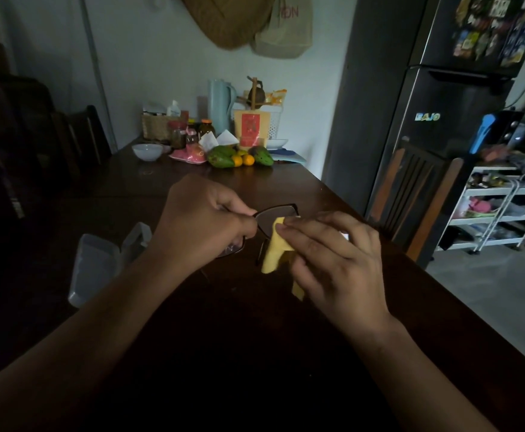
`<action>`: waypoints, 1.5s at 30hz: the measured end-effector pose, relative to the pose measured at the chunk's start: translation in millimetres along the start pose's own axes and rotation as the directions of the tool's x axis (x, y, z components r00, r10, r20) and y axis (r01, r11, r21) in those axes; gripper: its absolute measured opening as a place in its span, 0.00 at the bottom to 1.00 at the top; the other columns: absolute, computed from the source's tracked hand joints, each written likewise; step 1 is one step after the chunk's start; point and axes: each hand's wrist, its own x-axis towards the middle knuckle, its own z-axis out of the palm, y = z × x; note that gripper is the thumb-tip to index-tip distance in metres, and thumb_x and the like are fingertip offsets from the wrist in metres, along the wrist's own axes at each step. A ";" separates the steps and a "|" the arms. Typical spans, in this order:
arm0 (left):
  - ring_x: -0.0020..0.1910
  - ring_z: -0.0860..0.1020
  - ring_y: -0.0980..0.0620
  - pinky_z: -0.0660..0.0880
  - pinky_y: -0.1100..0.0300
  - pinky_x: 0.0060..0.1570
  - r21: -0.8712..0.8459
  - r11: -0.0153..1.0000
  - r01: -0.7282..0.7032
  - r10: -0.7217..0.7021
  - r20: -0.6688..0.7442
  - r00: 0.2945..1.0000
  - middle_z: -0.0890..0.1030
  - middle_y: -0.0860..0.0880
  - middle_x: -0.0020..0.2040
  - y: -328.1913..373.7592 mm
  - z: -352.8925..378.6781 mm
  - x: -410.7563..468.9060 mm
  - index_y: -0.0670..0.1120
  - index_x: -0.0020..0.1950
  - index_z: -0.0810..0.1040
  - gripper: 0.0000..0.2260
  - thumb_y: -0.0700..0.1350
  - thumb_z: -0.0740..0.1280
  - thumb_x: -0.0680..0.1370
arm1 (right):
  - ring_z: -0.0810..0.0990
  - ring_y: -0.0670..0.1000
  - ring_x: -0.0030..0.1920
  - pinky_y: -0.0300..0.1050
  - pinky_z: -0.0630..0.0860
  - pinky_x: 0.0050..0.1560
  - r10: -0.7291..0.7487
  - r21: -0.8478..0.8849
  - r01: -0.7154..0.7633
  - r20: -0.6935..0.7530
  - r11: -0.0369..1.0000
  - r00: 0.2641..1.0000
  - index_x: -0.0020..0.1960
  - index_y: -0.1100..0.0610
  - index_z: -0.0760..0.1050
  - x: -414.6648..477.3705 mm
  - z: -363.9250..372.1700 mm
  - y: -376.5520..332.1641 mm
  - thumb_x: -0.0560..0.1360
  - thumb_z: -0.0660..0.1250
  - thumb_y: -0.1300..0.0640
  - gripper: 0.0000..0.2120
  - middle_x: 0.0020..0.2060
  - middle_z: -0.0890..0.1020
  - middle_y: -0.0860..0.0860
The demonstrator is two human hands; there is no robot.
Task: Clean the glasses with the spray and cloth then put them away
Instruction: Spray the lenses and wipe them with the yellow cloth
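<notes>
Dark-framed glasses (274, 217) hang above the dark wooden table (211, 322), pinched at the bridge by my left hand (202, 222). My right hand (333, 254) holds a yellow cloth (275, 247) folded over the right lens, with fingers pressing it against the glass. The cloth's loose end hangs down below the hand. A clear plastic glasses case (99, 263) lies open on the table to the left of my left forearm. I see no spray bottle near the hands; a small white piece (344, 236) peeks out behind my right hand.
At the table's far end stand a white bowl (147, 151), jars, a blue jug (220, 102), mangoes and oranges (239, 157). A wooden chair (411, 194) stands at the right edge, with a black fridge (448, 104) and a white trolley (498, 207) beyond it.
</notes>
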 end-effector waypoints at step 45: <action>0.29 0.80 0.63 0.75 0.68 0.34 0.068 0.989 -0.132 0.135 -0.050 0.990 0.83 0.58 0.30 18.7 5.4 -10.7 0.50 0.34 0.85 0.05 0.41 0.77 0.62 | 0.73 0.55 0.61 0.58 0.69 0.55 0.155 -0.070 -0.166 -0.141 0.984 0.978 0.62 0.45 0.80 3.6 -7.7 5.1 0.75 0.66 0.54 0.17 0.55 0.84 0.44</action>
